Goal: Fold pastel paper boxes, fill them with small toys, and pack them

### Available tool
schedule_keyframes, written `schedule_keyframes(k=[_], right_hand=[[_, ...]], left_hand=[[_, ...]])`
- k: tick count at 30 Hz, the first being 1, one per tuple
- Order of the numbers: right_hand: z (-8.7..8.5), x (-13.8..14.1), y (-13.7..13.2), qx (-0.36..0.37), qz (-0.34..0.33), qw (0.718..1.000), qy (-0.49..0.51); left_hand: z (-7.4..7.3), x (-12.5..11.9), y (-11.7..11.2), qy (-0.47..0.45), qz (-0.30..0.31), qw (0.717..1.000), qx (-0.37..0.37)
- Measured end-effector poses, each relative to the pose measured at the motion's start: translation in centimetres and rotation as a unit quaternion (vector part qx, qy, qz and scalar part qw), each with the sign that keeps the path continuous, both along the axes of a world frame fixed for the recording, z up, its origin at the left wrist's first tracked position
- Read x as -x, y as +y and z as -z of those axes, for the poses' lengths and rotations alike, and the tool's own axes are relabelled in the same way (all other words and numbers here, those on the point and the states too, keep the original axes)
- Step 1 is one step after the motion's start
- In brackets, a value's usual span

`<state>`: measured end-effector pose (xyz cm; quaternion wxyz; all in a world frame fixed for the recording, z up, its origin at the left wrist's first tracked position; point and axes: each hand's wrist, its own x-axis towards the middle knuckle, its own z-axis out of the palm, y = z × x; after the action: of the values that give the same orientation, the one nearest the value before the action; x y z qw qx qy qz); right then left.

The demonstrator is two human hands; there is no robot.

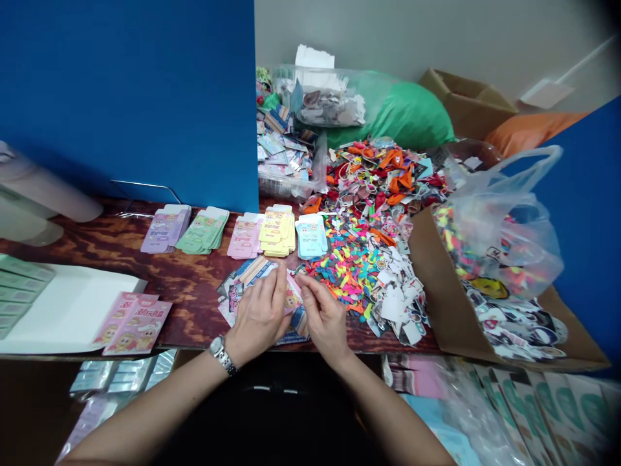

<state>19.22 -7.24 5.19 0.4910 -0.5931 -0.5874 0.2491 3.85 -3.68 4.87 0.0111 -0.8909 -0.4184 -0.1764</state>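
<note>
My left hand [262,307] is closed around a small pink packet [292,299] with cartoon figures printed on it, and covers much of it. Fingers curled, my right hand [324,318] pinches at the packet's right edge; anything smaller between its fingertips is hidden. Beneath both hands lie printed cards [247,272] in blue, white and pink. Just behind stand stacks of small cards: pink [244,238], yellow [276,233] and light blue [311,238]. To the right of my right hand spreads a heap of small bright balloons [347,275].
White cut-outs [398,298] lie right of the balloons, beside an open cardboard box [431,278] holding a plastic bag [514,226]. Purple [165,228] and green cards [204,230] stand left. Two pink packets [138,327] lie at the front left edge. A blue panel [126,97] rises behind.
</note>
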Motion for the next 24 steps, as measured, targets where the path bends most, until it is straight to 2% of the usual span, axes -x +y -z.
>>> schedule_keyframes(k=[8,13,19,24], right_hand=[[0.6,0.4,-0.4,0.012,0.002,1.000,0.005],[0.6,0.9,-1.1,0.022,-0.025,0.999,0.022],[0.6,0.9,-1.6,-0.021,-0.032,0.998,-0.044],[0.4,0.0,-0.7,-0.046,-0.064,0.993,-0.085]], left_hand=[[-0.4,-0.3,-0.2,0.015,-0.016,1.000,0.019],[-0.4,-0.5,0.0,-0.002,-0.020,1.000,0.018],[-0.3,-0.3,0.1,-0.021,-0.005,1.000,0.006],[-0.2,-0.3,0.1,-0.033,0.015,0.999,-0.013]])
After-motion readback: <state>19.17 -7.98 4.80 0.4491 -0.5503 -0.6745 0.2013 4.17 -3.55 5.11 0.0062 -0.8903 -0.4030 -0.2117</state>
